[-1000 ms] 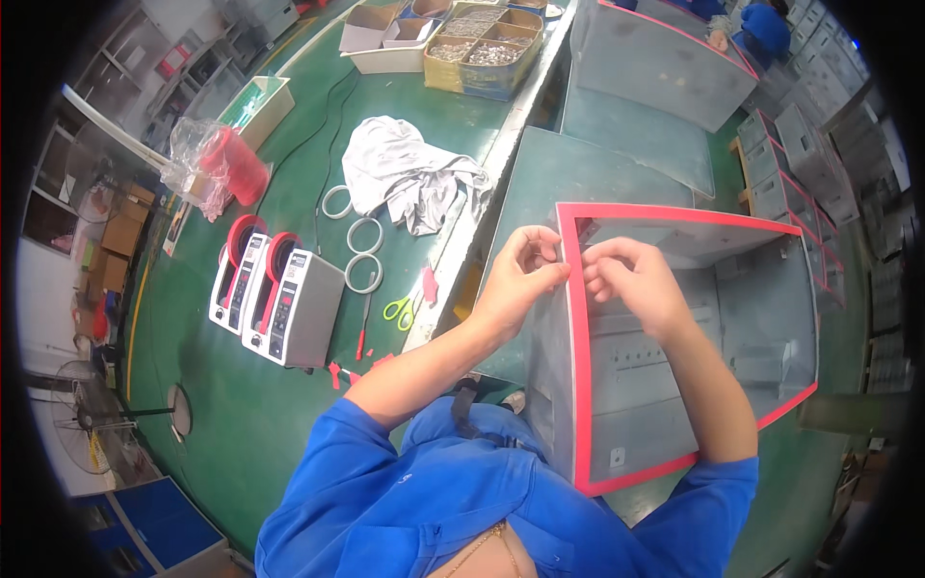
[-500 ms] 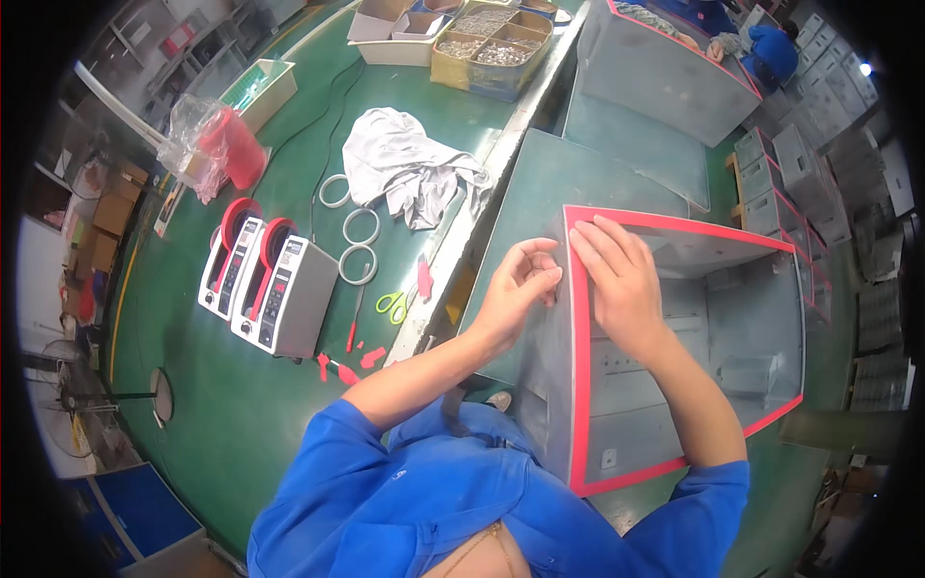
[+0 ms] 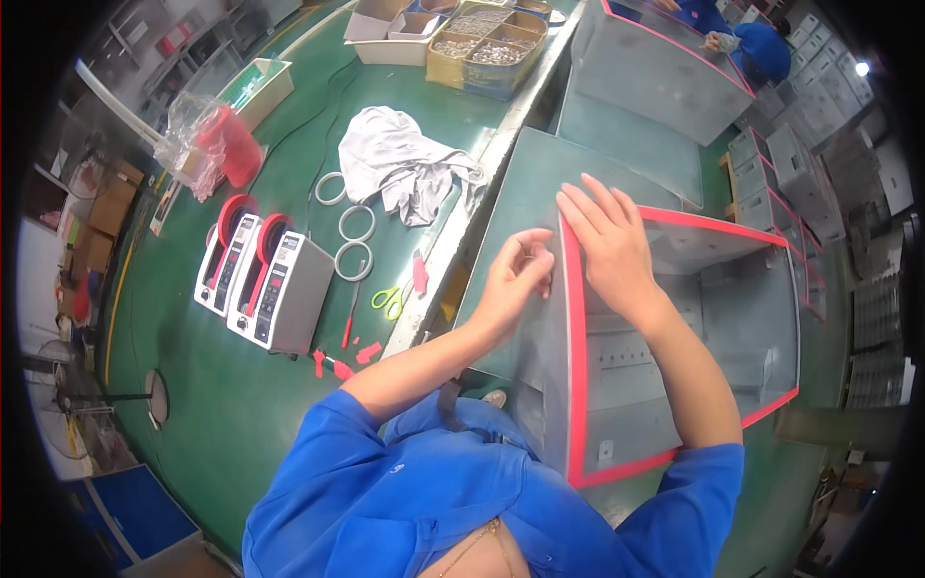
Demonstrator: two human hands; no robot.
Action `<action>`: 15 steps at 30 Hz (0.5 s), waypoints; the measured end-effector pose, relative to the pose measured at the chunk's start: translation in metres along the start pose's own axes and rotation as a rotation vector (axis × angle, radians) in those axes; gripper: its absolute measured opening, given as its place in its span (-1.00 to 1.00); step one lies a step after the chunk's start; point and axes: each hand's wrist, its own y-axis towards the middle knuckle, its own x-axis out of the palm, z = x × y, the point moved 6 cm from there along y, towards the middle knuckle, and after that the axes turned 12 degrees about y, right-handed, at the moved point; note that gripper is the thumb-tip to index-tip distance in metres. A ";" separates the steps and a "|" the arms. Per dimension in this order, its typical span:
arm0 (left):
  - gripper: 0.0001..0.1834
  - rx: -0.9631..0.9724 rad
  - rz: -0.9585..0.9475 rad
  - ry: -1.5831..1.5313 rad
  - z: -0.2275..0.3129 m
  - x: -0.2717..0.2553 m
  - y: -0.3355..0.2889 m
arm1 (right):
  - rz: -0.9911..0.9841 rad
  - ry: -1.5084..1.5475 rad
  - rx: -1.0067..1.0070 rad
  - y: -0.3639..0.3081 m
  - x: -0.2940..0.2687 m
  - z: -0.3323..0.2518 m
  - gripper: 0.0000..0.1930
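Observation:
A grey metal cabinet (image 3: pixel 547 371) stands at my right, its open side toward me and red tape (image 3: pixel 578 395) running round the rim. My right hand (image 3: pixel 612 252) lies over the rim's upper left corner, fingers stretched flat and close together along the tape. Beside that corner, against the outer side panel, is my left hand (image 3: pixel 517 279). Its fingers are curled in with the thumb near them; whether anything is between them is hidden. Through the opening the inner walls show, with a row of small holes.
On the green table (image 3: pixel 241 405) at left stand two tape dispensers (image 3: pixel 279 289) with red rolls. Nearby lie empty rings (image 3: pixel 354 260), a white cloth (image 3: pixel 395 159), green-handled scissors (image 3: pixel 388 302) and red tape scraps (image 3: pixel 368 353). Bins of small metal parts (image 3: pixel 487 48) stand behind. Another person (image 3: pixel 761 48) works at the far right.
My right hand has shifted slightly up and left, its fingertips now reaching past the corner. My left hand has moved slightly down and left, its fingers still curled. The whole view has shifted slightly.

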 end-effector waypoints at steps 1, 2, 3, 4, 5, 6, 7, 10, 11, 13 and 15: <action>-0.64 0.010 0.025 0.005 0.001 -0.001 0.003 | -0.001 -0.019 -0.006 0.001 0.000 0.000 -0.55; -0.63 0.066 0.075 0.070 0.006 -0.003 0.007 | -0.001 -0.038 -0.011 0.000 0.000 0.000 -0.55; -0.63 0.121 0.116 0.134 0.012 -0.006 0.015 | -0.004 -0.054 -0.018 -0.001 0.001 -0.002 -0.55; -0.62 0.181 0.158 0.199 0.019 -0.009 0.026 | -0.005 -0.049 -0.002 -0.002 0.001 -0.003 -0.54; -0.61 0.240 0.200 0.263 0.025 -0.011 0.035 | -0.007 -0.044 0.013 -0.004 0.000 -0.004 -0.54; -0.62 0.269 0.179 0.320 0.027 -0.010 0.046 | -0.008 -0.039 0.025 -0.004 0.000 -0.005 -0.54; -0.62 0.299 0.159 0.375 0.027 -0.008 0.057 | -0.019 -0.036 0.021 -0.007 -0.001 -0.007 -0.53; -0.65 0.219 0.034 0.400 0.026 0.004 0.069 | -0.066 -0.026 0.026 -0.022 -0.006 -0.013 -0.52; -0.66 0.163 -0.018 0.386 0.026 0.010 0.070 | -0.085 -0.016 0.033 -0.027 -0.012 -0.017 -0.52; -0.73 0.093 -0.027 0.366 0.027 0.008 0.072 | -0.123 0.005 0.056 -0.035 -0.022 -0.026 -0.50; -0.75 0.043 -0.011 0.392 0.030 0.005 0.074 | -0.161 0.023 0.090 -0.045 -0.035 -0.030 -0.49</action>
